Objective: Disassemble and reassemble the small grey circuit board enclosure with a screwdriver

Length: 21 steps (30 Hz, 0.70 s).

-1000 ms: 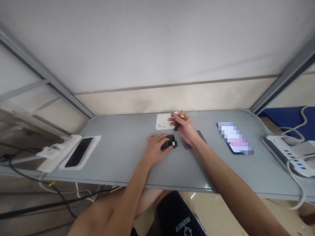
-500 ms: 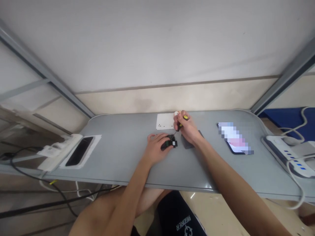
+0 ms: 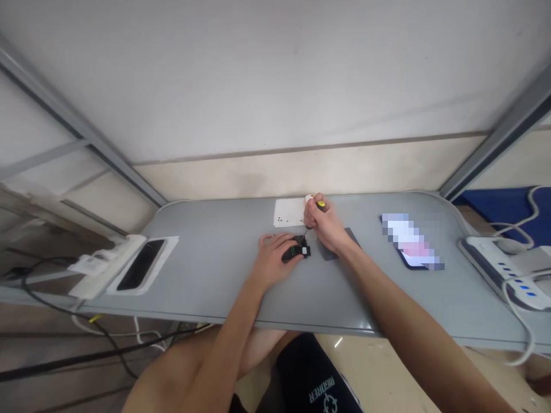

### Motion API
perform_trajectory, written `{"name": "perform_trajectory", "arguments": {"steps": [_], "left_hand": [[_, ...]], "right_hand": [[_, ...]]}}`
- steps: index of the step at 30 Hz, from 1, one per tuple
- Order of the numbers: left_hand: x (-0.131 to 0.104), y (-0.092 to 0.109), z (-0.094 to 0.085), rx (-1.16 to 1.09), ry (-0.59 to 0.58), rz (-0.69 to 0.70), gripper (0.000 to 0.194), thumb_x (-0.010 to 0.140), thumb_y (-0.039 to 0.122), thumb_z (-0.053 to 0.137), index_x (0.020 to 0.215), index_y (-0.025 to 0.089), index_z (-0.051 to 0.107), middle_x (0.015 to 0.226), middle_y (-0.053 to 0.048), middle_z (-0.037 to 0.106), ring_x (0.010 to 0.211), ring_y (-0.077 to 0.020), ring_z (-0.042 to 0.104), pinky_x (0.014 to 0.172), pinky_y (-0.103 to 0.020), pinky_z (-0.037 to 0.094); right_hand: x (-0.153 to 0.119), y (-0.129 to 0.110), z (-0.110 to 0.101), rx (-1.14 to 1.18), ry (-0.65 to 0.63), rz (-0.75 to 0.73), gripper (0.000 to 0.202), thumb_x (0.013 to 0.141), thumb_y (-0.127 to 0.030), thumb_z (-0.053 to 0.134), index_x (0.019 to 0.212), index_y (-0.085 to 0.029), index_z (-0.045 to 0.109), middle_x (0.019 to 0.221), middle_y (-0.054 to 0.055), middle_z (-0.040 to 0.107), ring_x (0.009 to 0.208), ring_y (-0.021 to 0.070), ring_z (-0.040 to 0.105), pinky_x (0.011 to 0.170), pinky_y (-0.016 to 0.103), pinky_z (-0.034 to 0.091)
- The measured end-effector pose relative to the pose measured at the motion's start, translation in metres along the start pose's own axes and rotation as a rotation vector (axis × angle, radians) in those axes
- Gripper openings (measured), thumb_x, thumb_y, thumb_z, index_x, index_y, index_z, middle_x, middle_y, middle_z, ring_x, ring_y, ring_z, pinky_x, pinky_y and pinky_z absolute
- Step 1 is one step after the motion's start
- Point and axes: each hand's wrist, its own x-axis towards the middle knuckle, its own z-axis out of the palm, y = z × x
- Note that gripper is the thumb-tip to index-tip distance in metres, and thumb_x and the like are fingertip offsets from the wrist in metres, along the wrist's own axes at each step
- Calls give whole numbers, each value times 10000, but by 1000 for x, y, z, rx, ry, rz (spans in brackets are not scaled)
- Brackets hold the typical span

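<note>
My left hand [image 3: 275, 256] is closed around a small black device [image 3: 305, 251] with a green circuit board showing and a small white label, holding it against the grey table [image 3: 206, 269]. A screwdriver [image 3: 321, 205] with a black and yellow handle is gripped in my right hand [image 3: 321, 221]. Its thin shaft slants down to the device, where the tip meets it; the exact contact spot is too small to make out. Behind the hands lies a white sheet [image 3: 287, 211] with several tiny dark screws on it. Partly under my right wrist is a dark grey flat square [image 3: 330, 251].
A phone with a lit screen [image 3: 411, 244] lies to the right, near a white power strip [image 3: 514, 281] with cables. At the left, a dark phone [image 3: 141, 265] rests on white paper beside another power strip [image 3: 101, 272]. A wall [image 3: 206, 179] stands behind the table.
The screwdriver handle has tilted slightly and my right fingers have shifted around it. My left hand and the black device stay almost where they were.
</note>
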Motion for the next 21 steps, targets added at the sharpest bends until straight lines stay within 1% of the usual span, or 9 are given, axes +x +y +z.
{"name": "perform_trajectory", "arguments": {"steps": [2, 4, 8, 11, 13, 15, 17, 19, 21], "left_hand": [[0, 0, 0, 1, -5, -3, 201, 948, 378, 719, 1117, 271, 701, 1348, -61, 716, 1275, -261, 643, 1145, -507, 296], [0, 0, 0, 2, -7, -11, 202, 953, 383, 710, 1122, 273, 705, 1349, -64, 715, 1275, -266, 643, 1146, -514, 298], [0, 0, 0, 4, -7, -11, 199, 956, 386, 702, 1122, 277, 715, 1345, -67, 717, 1271, -271, 645, 1146, -526, 307], [0, 0, -1, 9, -14, -8, 203, 952, 381, 704, 1127, 280, 724, 1329, -75, 724, 1267, -274, 646, 1148, -526, 314], [0, 1, -1, 12, -18, -6, 203, 955, 383, 699, 1127, 279, 727, 1326, -75, 725, 1265, -272, 647, 1149, -523, 315], [0, 1, -1, 17, -19, -4, 203, 959, 389, 695, 1126, 278, 726, 1331, -71, 723, 1269, -271, 645, 1149, -524, 311], [0, 0, -1, 22, -14, -2, 203, 963, 398, 693, 1123, 278, 725, 1332, -67, 723, 1273, -271, 642, 1149, -527, 308], [0, 0, -1, 26, -12, 2, 202, 969, 403, 686, 1122, 277, 722, 1334, -67, 722, 1277, -271, 639, 1151, -530, 304], [0, 0, 0, 30, -12, 6, 193, 974, 397, 680, 1118, 275, 719, 1334, -68, 722, 1277, -271, 640, 1149, -531, 302]], "right_hand": [[2, 2, -1, 12, -1, 2, 422, 859, -642, 719, 875, -263, 534, 640, -69, 366, 543, 110, 335, 538, 278, 339], [2, 0, -1, 56, -35, 53, 411, 895, -660, 653, 949, -255, 605, 712, -37, 454, 606, 120, 431, 591, 287, 408], [1, -3, -4, 58, -51, 70, 397, 786, -512, 839, 870, -253, 550, 894, -2, 583, 775, 142, 580, 719, 301, 489], [2, 1, -6, -33, 25, -3, 490, 779, -556, 839, 820, -266, 447, 673, -63, 448, 576, 119, 431, 591, 284, 411], [4, 4, -7, -88, 46, -46, 447, 850, -650, 725, 851, -271, 487, 617, -75, 361, 539, 121, 348, 564, 285, 373], [4, 5, -8, -102, 18, -58, 433, 906, -696, 613, 922, -265, 572, 665, -47, 426, 594, 132, 413, 602, 293, 399], [4, 5, -8, -127, -25, -56, 411, 912, -660, 631, 926, -250, 614, 766, -10, 518, 699, 140, 496, 659, 292, 426], [3, 5, -8, -147, -27, -59, 392, 873, -595, 727, 828, -241, 566, 817, -2, 553, 751, 138, 523, 688, 283, 433], [4, 6, -9, -123, 23, -64, 464, 831, -581, 783, 776, -247, 466, 730, -34, 500, 664, 127, 481, 637, 277, 411]]}}
